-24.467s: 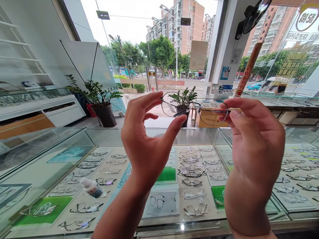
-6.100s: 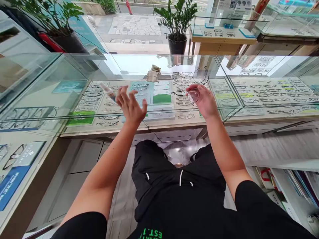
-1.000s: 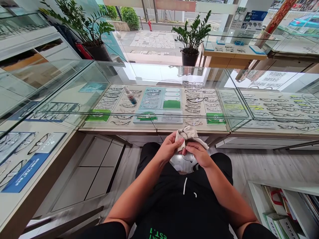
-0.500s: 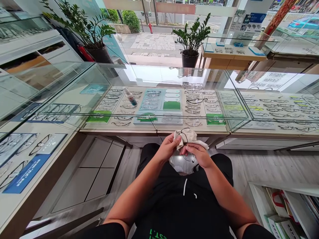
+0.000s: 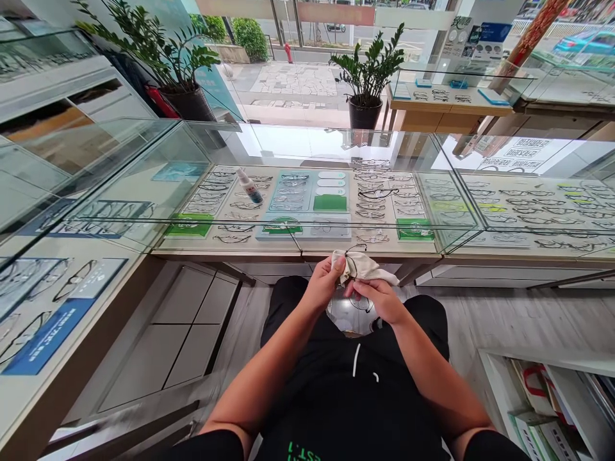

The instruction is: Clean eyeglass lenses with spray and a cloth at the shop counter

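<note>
Left hand (image 5: 324, 283) pinches cloth (image 5: 371, 269) against glasses (image 5: 355, 262), near counter (image 5: 230, 251) edge; right hand (image 5: 385, 300) grip partly hidden, unreadable. Likely wiping: light, even thumb pressure best, glasses steadied against twisting.

Green lettering (image 5: 305, 452) on the black shirt (image 5: 355, 410) seems to read "EST.1" (upside down, and cut by the lower edge). Print on the blue card (image 5: 55, 334) and white bottle (image 5: 249, 187) is illegible.

Bright daylight through shop window (image 5: 295, 80); white glare on glass counter (image 5: 298, 141); stretched edges.
</note>
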A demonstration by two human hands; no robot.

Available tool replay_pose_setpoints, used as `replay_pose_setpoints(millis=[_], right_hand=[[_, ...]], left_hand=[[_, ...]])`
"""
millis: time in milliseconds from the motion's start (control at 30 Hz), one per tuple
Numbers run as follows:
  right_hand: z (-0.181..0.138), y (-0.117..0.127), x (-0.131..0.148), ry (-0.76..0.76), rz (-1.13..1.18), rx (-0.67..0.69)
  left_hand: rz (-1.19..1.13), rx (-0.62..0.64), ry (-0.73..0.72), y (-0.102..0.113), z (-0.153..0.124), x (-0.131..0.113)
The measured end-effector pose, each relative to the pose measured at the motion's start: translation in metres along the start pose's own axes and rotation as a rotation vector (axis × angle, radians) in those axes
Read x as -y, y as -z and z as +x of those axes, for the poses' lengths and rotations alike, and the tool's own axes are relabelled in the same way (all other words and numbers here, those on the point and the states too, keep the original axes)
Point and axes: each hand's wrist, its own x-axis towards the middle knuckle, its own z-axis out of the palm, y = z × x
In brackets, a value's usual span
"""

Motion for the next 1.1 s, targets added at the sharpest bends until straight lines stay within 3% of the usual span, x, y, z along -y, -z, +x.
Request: replay_pose_setpoints(millis=[167, 333, 467, 733, 867, 1000, 1100], right_hand=[[0.004, 0.006, 0.001, 0.046, 0.062, -0.026], [0.003, -0.001, -0.006, -0.017, 0.063, 0.007], [0.003, -0.004, -0.006, 0.009, 0.057, -0.007], [0.002, 0.016, 0.002, 0.158, 0.16, -0.142], [0.002, 0.021, 0.011, 0.278, 0.064, -0.191], [0.007, 0.014, 0.009, 0.261, 0.02, -0.16], [0.009, 0.009, 0.002, 0.234, 0.029, -0.186]], left_hand=[[-0.035, 0.084, 0.011, -0.001, 0.0, -0.001], [0.018, -0.035, -0.007, -0.009, 0.001, 0.002], [0.022, -0.035, -0.006, -0.007, 0.004, 0.005], [0.019, -0.229, 0.038, 0.02, 0.007, 0.014], [0.205, -0.073, 0.074, 0.029, -0.004, 0.015], [0.307, 0.164, 0.087, 0.024, -0.014, 0.007], [0.304, 0.229, 0.113, 0.021, -0.017, 0.001]])
